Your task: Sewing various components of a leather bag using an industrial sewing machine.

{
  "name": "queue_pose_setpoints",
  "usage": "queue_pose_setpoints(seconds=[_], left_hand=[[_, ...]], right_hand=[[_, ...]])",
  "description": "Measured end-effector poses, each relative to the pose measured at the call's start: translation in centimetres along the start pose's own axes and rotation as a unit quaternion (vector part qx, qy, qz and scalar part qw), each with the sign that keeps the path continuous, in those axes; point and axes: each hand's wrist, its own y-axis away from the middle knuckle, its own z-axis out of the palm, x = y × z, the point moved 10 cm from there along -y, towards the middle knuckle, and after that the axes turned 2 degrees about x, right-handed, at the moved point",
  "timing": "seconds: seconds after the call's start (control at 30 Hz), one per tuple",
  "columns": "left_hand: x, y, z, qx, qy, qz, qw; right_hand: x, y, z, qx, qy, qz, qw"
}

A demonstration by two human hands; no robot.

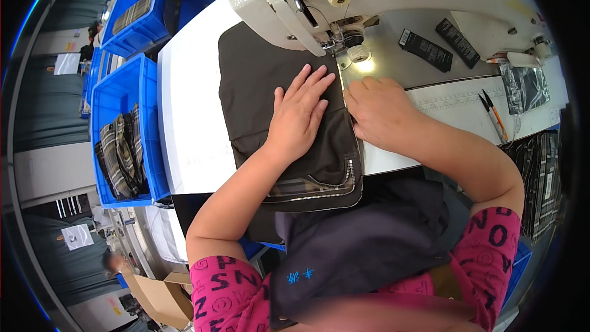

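Observation:
A dark brown fabric panel [252, 86] lies on the white sewing table, its top part under the head of a sewing machine [270, 15]. My left hand [298, 110] rests flat on the panel with its fingers spread, pointing at the presser foot [329, 45]. Curled along the panel's right edge, my right hand [381, 110] pinches that edge just below the needle area; its fingertips are partly hidden. Nearest my body, a metal zipper [313, 197] and a strip of plaid cloth [289, 189] show at the panel's lower end, which overhangs the table edge.
Two black boxes [425, 50] lie right of the needle. Beyond my right hand are a printed ruler scale [455, 101], two pens [493, 114] and a clear plastic packet [525, 86]. Blue bins [157, 135] with plaid cloth stand at left; more plaid cloth [541, 178] hangs at right.

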Motion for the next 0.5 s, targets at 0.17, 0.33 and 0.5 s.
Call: queue_pose_setpoints(seconds=[0.17, 0.33, 0.5], left_hand=[[0.0, 0.1, 0.2, -0.015, -0.072, 0.022, 0.997], [0.1, 0.0, 0.2, -0.012, -0.100, 0.040, 0.994], [-0.1, -0.2, 0.2, 0.007, -0.105, 0.058, 0.993]], right_hand=[[-0.1, 0.0, 0.4, -0.008, 0.010, 0.000, 1.000], [0.1, 0.6, 0.6, -0.033, -0.014, -0.015, 0.999], [0.3, 0.6, 0.0, -0.013, -0.024, -0.015, 1.000]])
